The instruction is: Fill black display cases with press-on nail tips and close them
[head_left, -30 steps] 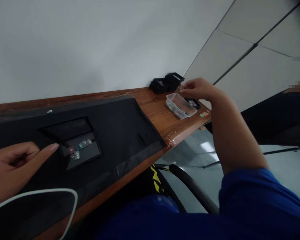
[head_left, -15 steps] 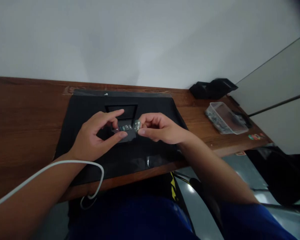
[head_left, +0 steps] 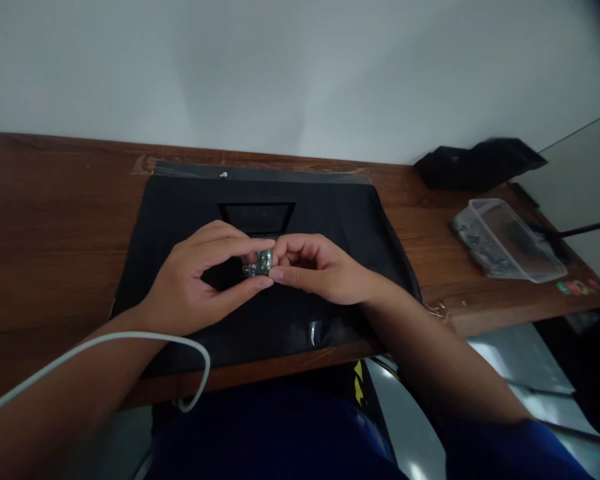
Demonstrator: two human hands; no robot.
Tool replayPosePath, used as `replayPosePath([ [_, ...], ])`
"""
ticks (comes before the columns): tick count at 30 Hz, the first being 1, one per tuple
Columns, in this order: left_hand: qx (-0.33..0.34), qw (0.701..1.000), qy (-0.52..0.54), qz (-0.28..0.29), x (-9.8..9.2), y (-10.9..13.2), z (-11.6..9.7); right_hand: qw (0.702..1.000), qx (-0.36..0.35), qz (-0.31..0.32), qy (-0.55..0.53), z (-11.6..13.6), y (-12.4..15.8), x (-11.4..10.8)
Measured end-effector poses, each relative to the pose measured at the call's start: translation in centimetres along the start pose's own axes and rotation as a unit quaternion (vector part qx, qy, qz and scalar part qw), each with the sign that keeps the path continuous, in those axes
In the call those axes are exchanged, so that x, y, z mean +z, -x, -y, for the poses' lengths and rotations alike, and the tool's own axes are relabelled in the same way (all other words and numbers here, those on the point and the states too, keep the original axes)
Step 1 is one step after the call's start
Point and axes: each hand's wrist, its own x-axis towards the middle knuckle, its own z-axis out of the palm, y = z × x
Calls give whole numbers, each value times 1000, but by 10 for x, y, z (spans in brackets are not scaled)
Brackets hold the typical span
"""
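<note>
Between the fingertips of both hands is a small shiny green-and-silver piece [head_left: 265, 261], too small to make out exactly. My left hand [head_left: 193, 277] pinches its left side, index fingertip at the top and thumb at the bottom. From the right, my right hand [head_left: 325, 270] grips the same piece between thumb and bent fingers. Just behind the hands, a small black case [head_left: 258, 217] stands with its lid raised on the black mat [head_left: 180, 200]. My hands cover the lower part of the case and whatever lies in it.
A clear plastic tub [head_left: 517, 243] with grey-green packets stands on the wooden table [head_left: 45, 220] at the right. Behind it is a black angular holder [head_left: 480, 163]. A white cable [head_left: 130, 335] runs over my left forearm. Small coloured bits [head_left: 575, 287] lie near the right edge.
My left hand has closed from an open spread onto the piece my right hand held. The hands have come together and now hide the case's lower part. The view has shifted slightly.
</note>
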Motion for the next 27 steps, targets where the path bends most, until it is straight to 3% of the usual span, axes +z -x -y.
replayPosePath([
  [9, -7, 1000, 14, 15, -3, 2, 6, 997, -4, -64, 49, 6, 10, -3],
  [15, -22, 990, -109, 80, 0, 5, 9, 982, -68, -160, 75, 21, 13, -13],
  [18, -32, 985, -153, 76, 0, 9, 10, 978, -76, -178, 83, 23, 14, -12],
  [27, -56, 983, -122, 126, -4, 9, 11, 960, -85, -214, 159, 23, 21, -10],
])
